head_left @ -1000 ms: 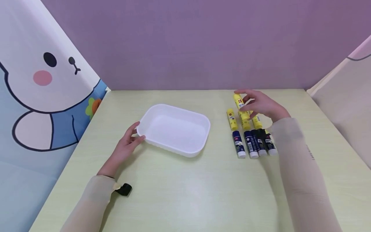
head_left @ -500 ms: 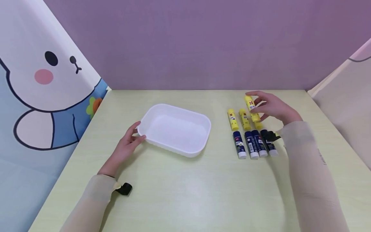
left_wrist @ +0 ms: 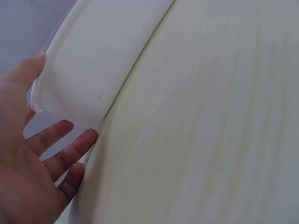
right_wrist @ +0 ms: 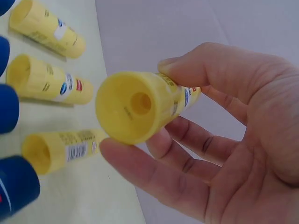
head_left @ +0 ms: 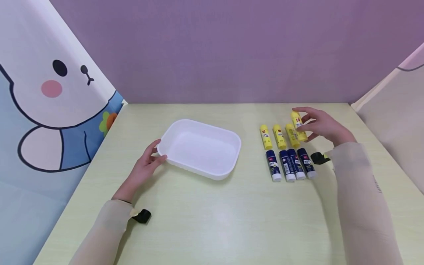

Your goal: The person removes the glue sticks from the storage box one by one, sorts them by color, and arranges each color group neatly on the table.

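Observation:
My left hand (head_left: 145, 165) holds the left end of a white plastic tray (head_left: 195, 170), thumb at its rim. In the left wrist view the fingers reach beside the tray's outer wall. My right hand (head_left: 322, 126) pinches a yellow glue stick (right_wrist: 163, 98) between thumb and fingers, raised off the table and tilted, its hollow base facing the right wrist camera. Right beside it lies another yellow glue stick (head_left: 292, 136), the rightmost of three lying in a row. In front of these is a row of several dark blue glue sticks (head_left: 272, 165) with white ends.
The pale wooden table (head_left: 212, 217) runs back to a purple wall panel (head_left: 212, 51). On the left hangs a cloth with a cartoon animal (head_left: 59, 110); a whitish cloth (head_left: 394, 121) is on the right. A black wrist camera (head_left: 142, 216) sits on the left sleeve.
My right hand has moved to the right with the yellow glue stick, from above the middle of the yellow row to its right end. The left hand and tray have stayed put.

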### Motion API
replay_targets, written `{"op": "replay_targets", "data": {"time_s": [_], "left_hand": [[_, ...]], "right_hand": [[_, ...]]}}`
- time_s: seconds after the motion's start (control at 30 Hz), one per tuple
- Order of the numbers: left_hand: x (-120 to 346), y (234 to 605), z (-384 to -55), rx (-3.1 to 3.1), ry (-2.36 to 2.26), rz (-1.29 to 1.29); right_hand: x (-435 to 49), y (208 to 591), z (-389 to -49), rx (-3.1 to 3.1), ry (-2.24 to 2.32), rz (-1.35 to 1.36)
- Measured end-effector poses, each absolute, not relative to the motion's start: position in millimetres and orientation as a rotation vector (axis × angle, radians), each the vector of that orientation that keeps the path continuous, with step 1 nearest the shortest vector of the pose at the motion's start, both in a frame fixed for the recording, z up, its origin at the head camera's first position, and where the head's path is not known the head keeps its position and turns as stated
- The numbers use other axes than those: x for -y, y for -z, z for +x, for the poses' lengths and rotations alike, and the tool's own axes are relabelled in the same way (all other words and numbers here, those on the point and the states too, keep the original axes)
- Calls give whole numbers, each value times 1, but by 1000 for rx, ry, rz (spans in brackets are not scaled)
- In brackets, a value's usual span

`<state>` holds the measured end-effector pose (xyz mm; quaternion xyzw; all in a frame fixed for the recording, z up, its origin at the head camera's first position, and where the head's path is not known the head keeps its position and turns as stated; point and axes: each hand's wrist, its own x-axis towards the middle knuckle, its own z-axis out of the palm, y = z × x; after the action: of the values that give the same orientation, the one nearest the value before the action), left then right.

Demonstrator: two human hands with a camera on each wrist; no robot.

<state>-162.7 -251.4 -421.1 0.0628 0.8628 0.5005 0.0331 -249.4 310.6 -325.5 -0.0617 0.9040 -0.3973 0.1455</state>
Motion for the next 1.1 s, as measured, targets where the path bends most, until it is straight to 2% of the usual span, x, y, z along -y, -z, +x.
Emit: {"op": "replay_targets", "data": {"time_s": [1.1], "left_hand": [[253, 423, -163, -2660, -1537, 176]], "right_hand": [[-338, 347, -250, -2592, 1098, -47]]}}
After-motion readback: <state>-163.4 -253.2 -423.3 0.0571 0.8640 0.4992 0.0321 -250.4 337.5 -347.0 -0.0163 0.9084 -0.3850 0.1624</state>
